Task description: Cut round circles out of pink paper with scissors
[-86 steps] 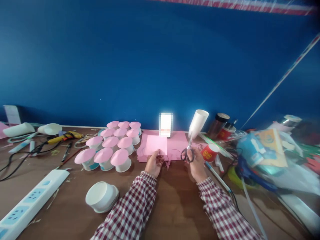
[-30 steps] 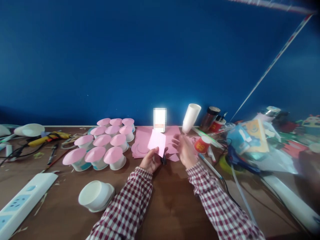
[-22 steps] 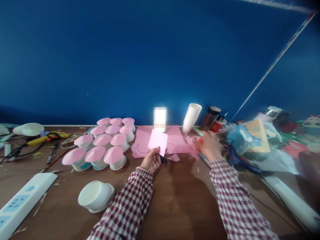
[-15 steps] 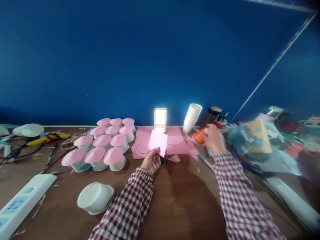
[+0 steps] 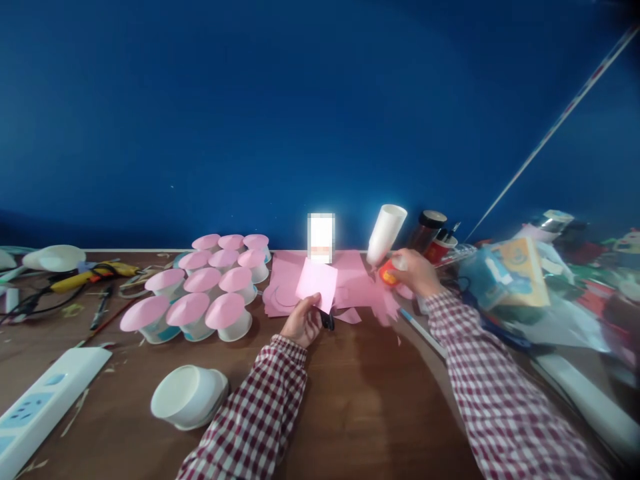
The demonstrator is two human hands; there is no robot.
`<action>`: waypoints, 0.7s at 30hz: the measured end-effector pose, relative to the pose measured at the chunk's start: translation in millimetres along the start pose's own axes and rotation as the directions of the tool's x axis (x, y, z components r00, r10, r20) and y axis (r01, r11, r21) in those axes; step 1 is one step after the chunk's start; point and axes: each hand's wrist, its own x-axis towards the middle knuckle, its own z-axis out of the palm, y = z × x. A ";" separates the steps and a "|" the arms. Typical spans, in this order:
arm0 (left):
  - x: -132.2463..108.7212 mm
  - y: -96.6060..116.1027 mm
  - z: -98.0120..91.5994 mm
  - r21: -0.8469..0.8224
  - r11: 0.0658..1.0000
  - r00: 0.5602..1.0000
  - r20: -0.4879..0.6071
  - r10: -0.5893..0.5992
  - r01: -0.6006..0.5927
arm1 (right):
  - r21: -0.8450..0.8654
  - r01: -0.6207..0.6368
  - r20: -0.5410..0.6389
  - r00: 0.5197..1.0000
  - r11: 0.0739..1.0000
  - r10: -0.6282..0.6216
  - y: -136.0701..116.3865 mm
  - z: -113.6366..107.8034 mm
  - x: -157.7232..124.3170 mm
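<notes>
Between the thumb and fingers of my left hand (image 5: 303,321) is a piece of pink paper (image 5: 319,283), held up over a stack of pink sheets (image 5: 353,267). A small black object (image 5: 327,321) shows beside those fingers; its kind is unclear. My right hand (image 5: 416,272) is closed around a small red and yellow container (image 5: 388,273), tilted with one end toward the left. Pink paper scraps (image 5: 385,307) lie below it. Left of the stack stand rows of white paper cups (image 5: 237,328) topped with pink paper cones (image 5: 226,311).
At lower left are an upturned white cup (image 5: 183,397) and a power strip (image 5: 30,417). A yellow glue gun (image 5: 95,276) lies behind. A white cup stack (image 5: 387,233) and a dark jar (image 5: 426,230) stand by the blue wall. Plastic bags (image 5: 515,287) clutter the right.
My right hand has moved slightly left, bringing the red and yellow container nearer the pink paper and turning it. My left hand keeps its grip on the paper, almost still.
</notes>
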 end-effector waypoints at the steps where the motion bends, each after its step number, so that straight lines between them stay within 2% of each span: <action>1: 0.0 -0.1 0.0 -0.003 1.000 1.000 -0.005 -0.002 0.002 | 0.055 0.012 0.049 0.999 0.998 -0.015 -1.7 -4.1 1.6; 4: -0.1 -0.4 0.5 -0.004 1.000 1.000 -0.022 -0.007 0.007 | 0.104 0.011 -0.004 1.000 0.994 -0.011 -3.7 -7.2 7.8; 6: -0.4 -0.4 1.0 -0.007 1.000 1.000 -0.028 -0.007 0.007 | 0.052 -0.002 -0.059 0.998 0.999 0.005 -0.8 -2.1 11.1; 11: 0.5 0.0 -0.8 -0.038 0.999 1.000 -0.002 0.011 -0.011 | -0.014 -0.031 -0.098 0.995 0.999 0.030 12.5 9.3 10.0; 15: 3.2 0.5 -5.4 -0.030 0.997 0.997 0.041 0.071 -0.070 | -0.019 -0.006 -0.261 0.965 1.000 0.001 5.8 9.0 -3.2; 16: 3.9 0.5 -6.3 -0.021 0.997 0.996 0.044 0.078 -0.077 | 0.013 0.009 -0.266 0.964 1.000 -0.005 1.8 10.6 -7.5; 17: 4.5 0.5 -7.0 -0.013 0.997 0.996 0.044 0.082 -0.082 | 0.063 0.036 -0.224 0.974 0.997 -0.021 -2.1 13.5 -11.8; 19: 5.5 0.5 -7.9 0.001 0.996 0.995 0.036 0.090 -0.090 | 0.209 0.089 -0.047 0.996 0.974 -0.081 -7.7 23.0 -19.2; 20: 5.8 0.4 -8.0 0.010 0.995 0.995 0.029 0.095 -0.095 | 0.311 0.085 -0.012 0.996 0.947 -0.086 -9.1 28.8 -22.0; 21: 6.0 0.4 -8.0 0.020 0.995 0.995 0.020 0.100 -0.101 | 0.412 0.056 -0.077 0.997 0.910 -0.026 -9.5 34.7 -23.8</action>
